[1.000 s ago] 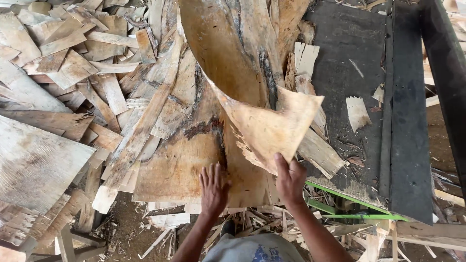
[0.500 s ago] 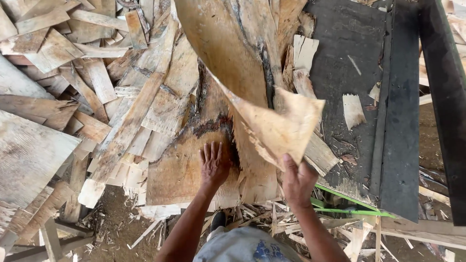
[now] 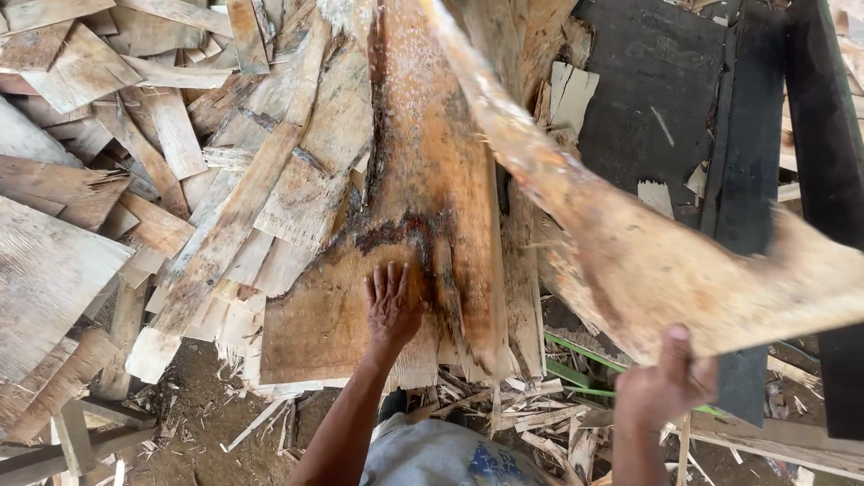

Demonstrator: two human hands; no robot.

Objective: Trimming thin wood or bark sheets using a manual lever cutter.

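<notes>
Two hands are engaged: the left hand point(image 3: 391, 304) is pressed flat, fingers spread, holding down the stained veneer sheet point(image 3: 409, 225), while the right hand point(image 3: 666, 387) is clamped on a lifted veneer piece point(image 3: 666, 261), peeled rightward clear of the pile.

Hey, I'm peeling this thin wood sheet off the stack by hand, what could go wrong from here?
The veneer sheet in the right hand is thin, curled and ragged-edged; held by one edge only, it may well crack or tear. Bare skin on rough wood risks splinters, also for the left hand pressed flat on the dark-stained sheet. Loose scraps underfoot could cause a slip.
</notes>
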